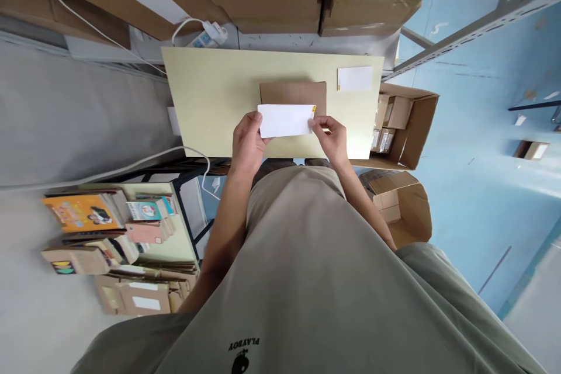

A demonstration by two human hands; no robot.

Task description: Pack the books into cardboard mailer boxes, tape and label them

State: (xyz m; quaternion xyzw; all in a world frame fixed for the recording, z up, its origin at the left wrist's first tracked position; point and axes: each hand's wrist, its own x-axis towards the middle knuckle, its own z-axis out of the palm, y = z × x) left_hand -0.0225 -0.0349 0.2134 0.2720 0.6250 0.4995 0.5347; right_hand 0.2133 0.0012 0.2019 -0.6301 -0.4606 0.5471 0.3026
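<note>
I hold a white rectangular sheet (286,120) with a small yellow tab at its top right corner, a little above the pale yellow table (210,99). My left hand (248,143) pinches its left edge. My right hand (332,135) pinches its right edge near the tab. Just behind the sheet a flat brown cardboard piece (293,93) lies on the table. A second white sheet (355,78) lies at the table's far right corner.
Large cardboard boxes (263,3) and a white power strip (209,35) sit behind the table. Open cartons (407,128) with small boxes stand on the blue floor at right. A low shelf (175,239) at left holds books and flat cartons. A white cable (131,163) crosses at left.
</note>
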